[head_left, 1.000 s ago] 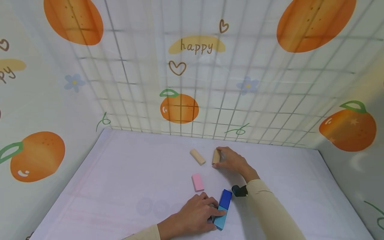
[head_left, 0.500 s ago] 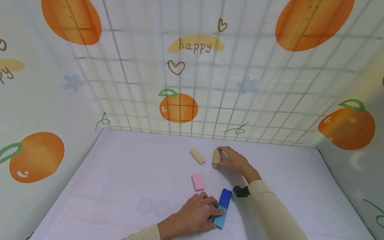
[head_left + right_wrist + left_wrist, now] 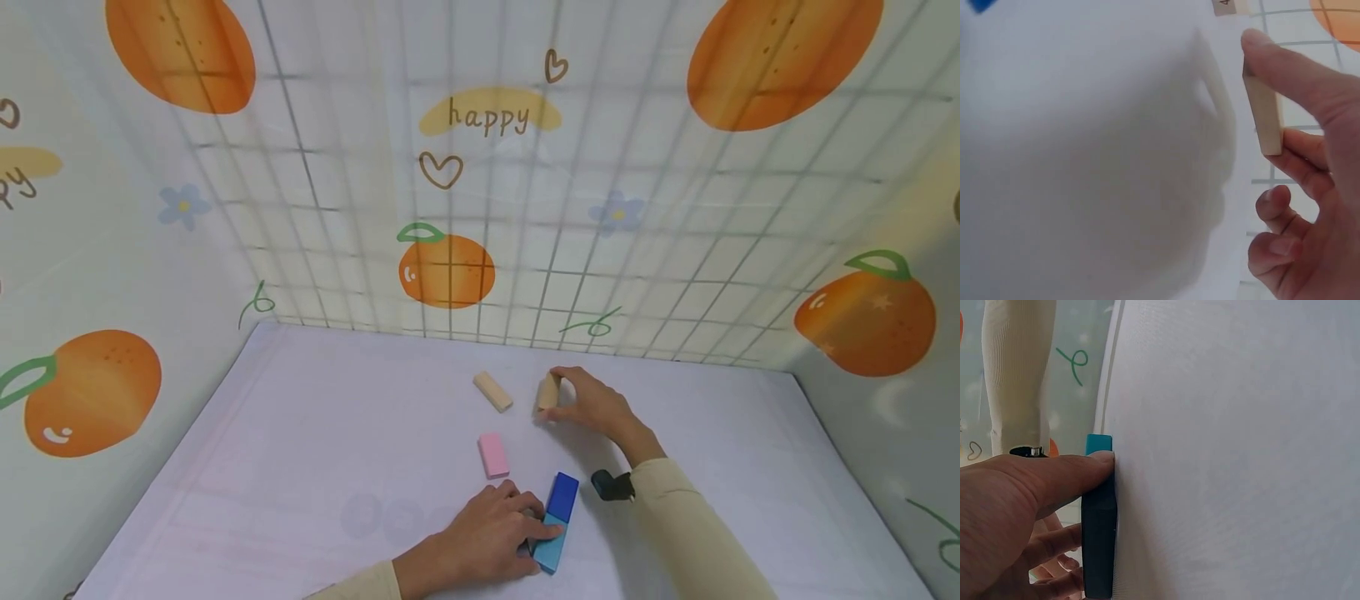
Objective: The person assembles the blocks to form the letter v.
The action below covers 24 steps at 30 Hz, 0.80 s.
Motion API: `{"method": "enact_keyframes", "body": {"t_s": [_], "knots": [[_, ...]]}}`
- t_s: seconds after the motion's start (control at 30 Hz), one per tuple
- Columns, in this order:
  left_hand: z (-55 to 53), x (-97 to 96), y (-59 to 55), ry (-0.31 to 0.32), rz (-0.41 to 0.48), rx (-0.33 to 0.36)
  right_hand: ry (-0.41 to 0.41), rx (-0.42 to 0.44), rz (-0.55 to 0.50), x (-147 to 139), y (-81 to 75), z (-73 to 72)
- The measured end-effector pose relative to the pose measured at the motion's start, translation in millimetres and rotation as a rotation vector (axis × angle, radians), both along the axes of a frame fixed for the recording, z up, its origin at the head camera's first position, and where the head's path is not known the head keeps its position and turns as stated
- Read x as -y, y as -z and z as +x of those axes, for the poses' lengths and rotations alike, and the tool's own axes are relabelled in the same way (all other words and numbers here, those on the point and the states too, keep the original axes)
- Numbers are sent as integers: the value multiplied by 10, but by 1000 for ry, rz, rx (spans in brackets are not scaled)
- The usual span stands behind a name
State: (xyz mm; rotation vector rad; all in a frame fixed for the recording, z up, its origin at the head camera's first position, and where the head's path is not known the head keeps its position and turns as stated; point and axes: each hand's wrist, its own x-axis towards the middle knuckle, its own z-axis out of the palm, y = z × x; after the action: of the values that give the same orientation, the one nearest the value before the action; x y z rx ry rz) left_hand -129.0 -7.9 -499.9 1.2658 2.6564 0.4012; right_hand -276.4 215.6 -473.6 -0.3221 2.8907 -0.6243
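Observation:
My right hand [image 3: 596,407] pinches a plain wooden block [image 3: 550,392] between thumb and fingers near the back of the table. The right wrist view shows that block [image 3: 1264,115] held by its two ends, with a shadow on the table beside it. My left hand [image 3: 491,533] holds a light blue block [image 3: 550,557] near the front, index finger across it and thumb at its near end. A dark blue block [image 3: 562,497] lies end to end with the light blue one. In the left wrist view, my thumb [image 3: 1079,478] presses on the teal block [image 3: 1099,443].
A second wooden block [image 3: 492,392] lies slanted left of my right hand. Between it and my left hand is a pink block [image 3: 493,456]. The white table [image 3: 322,433] meets cloth-covered walls [image 3: 360,208] printed with oranges. A black wrist camera [image 3: 611,485] hangs under my right sleeve.
My right hand has shifted slightly to the right with the wooden block, which tilts a little more. My left hand and the other blocks stay in place.

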Motion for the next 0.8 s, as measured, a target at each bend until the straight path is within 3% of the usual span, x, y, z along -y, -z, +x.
{"method": "enact_keyframes", "body": {"t_s": [0.53,0.8], "knots": [[9,-19,9,-14,-10,33,-2,-49,8,-101,-13,110],[0,-5,25,2,3,-4,-7,-90,16,-123,-62,211]]}}
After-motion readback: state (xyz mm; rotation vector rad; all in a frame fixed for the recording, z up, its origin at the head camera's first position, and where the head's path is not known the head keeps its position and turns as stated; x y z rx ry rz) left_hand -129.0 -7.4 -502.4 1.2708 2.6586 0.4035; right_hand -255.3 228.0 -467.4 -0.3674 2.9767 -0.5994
